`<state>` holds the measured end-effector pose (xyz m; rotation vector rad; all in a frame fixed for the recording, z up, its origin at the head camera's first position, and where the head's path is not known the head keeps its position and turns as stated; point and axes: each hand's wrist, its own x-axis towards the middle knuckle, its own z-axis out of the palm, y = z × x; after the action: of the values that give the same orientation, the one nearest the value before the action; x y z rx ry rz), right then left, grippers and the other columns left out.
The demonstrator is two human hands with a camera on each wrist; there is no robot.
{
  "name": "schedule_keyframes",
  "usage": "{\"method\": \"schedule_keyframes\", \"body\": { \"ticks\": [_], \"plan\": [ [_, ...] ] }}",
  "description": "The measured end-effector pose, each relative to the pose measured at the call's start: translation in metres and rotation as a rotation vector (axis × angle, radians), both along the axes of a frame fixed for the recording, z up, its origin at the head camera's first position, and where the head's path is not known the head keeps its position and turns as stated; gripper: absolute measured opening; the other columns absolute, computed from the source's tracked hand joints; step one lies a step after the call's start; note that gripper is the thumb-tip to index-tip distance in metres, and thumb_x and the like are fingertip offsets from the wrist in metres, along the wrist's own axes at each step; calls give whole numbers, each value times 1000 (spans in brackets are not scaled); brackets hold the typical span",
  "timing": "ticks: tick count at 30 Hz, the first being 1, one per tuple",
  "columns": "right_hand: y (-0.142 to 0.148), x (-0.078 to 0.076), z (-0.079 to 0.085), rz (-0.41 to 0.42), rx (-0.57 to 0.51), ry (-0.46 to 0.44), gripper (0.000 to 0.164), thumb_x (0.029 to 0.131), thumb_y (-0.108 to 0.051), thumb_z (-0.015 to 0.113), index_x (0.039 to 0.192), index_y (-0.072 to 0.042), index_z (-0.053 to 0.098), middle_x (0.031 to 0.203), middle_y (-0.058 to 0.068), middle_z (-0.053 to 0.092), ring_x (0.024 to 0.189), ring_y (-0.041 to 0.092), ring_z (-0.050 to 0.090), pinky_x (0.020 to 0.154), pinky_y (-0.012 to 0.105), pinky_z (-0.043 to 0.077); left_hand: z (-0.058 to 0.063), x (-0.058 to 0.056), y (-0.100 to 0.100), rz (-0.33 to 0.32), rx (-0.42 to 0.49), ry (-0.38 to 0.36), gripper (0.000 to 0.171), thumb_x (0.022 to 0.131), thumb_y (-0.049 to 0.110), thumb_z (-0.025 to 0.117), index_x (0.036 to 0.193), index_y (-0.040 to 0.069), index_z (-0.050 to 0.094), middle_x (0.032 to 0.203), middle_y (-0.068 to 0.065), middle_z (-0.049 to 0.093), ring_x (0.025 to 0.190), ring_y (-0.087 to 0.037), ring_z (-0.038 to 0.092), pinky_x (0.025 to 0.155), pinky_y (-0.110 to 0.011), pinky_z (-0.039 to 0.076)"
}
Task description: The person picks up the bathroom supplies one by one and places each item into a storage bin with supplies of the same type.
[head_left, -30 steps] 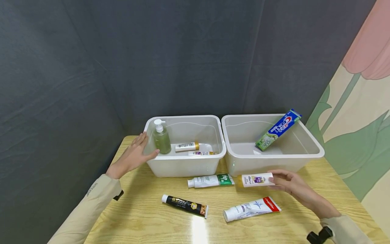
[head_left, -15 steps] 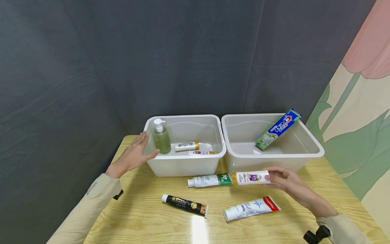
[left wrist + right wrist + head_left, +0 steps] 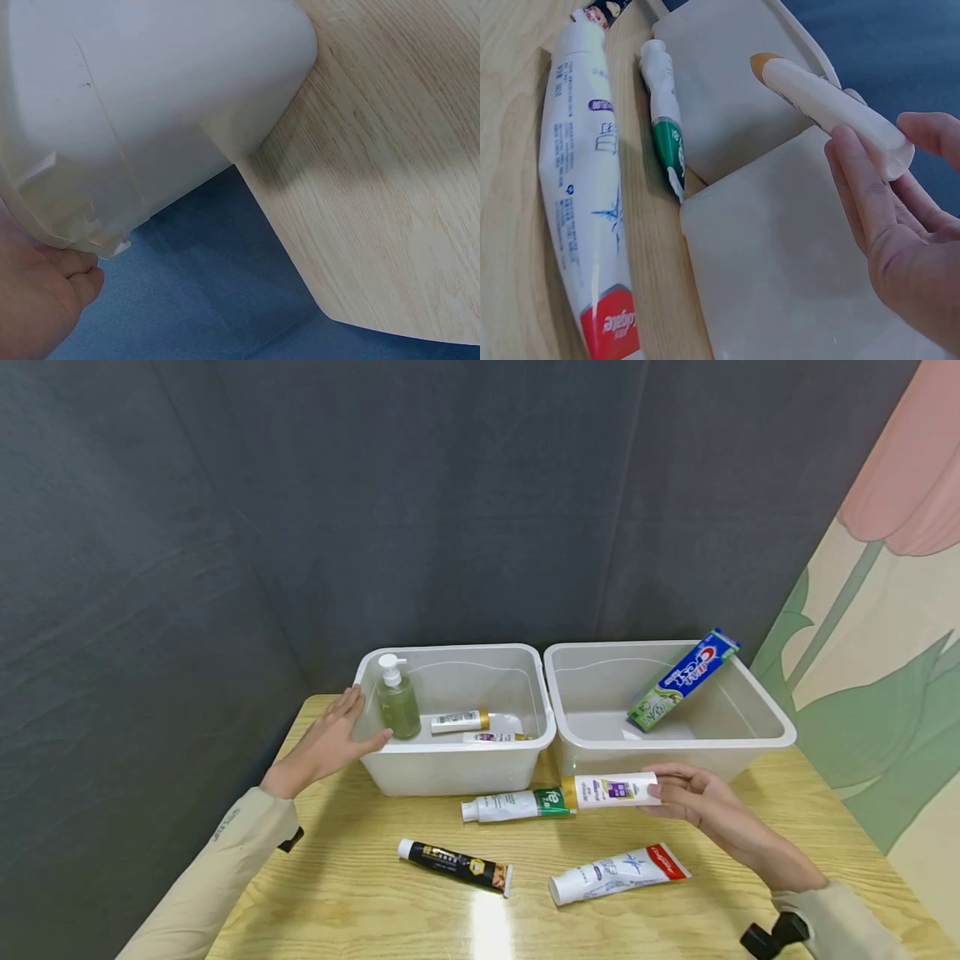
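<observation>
My right hand (image 3: pixel 708 806) holds the end of a small white bottle with a gold cap (image 3: pixel 615 790) between thumb and fingers. The cap points left; in the right wrist view the bottle (image 3: pixel 832 105) is tilted, overlapping the white bins. On the table lie a white-and-green toothpaste tube (image 3: pixel 513 806), a black tube (image 3: pixel 457 864) and a Colgate tube (image 3: pixel 618 874). My left hand (image 3: pixel 330 739) rests at the left bin's (image 3: pixel 450 770) front left corner, fingers along its side and thumb over the front rim. In the left wrist view the fingers (image 3: pixel 79 274) touch the rim's edge.
The left bin holds a green pump bottle (image 3: pixel 399 706) and two small white bottles, one at the back (image 3: pixel 459 721). Beside it the right bin (image 3: pixel 675 756) holds a Crest box (image 3: pixel 684 681) leaning over its rim. A dark curtain (image 3: pixel 450 502) hangs behind.
My right hand has carried the gold-capped bottle left and slightly up, towards the front of the bins. The left hand stays where it was.
</observation>
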<state>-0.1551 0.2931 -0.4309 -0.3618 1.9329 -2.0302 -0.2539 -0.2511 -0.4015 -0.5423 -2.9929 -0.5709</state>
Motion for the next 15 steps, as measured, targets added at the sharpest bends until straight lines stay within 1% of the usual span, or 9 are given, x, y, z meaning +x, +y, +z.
{"method": "schedule_keyframes", "body": {
  "ticks": [2,6,11,15],
  "plan": [
    [-2,0,1,-3,-12,7,27,101,-1,51,128,3,56,121,11,63,108,24,65,92,44,50,0,0,0,1,1,-1,101,92,66,52,151,-10,24,161,-25,12,148,-40,10,115,-57,18],
    [-4,-2,4,8,-47,20,27,101,1,50,126,-3,59,120,9,64,108,23,66,91,43,51,0,0,0,1,3,-3,100,92,66,52,151,-10,24,161,-25,13,148,-40,10,115,-57,18],
    [-8,-5,8,50,-113,53,29,102,4,47,128,0,58,122,9,64,110,23,65,92,43,50,0,1,0,4,2,-8,100,92,66,51,152,-10,23,161,-24,11,148,-40,9,114,-58,19],
    [-13,-6,13,63,-145,51,29,102,4,46,128,0,57,123,10,62,110,23,65,94,43,49,0,1,0,7,0,-13,100,92,66,51,152,-9,23,162,-24,11,148,-40,9,114,-59,19]
  ]
}}
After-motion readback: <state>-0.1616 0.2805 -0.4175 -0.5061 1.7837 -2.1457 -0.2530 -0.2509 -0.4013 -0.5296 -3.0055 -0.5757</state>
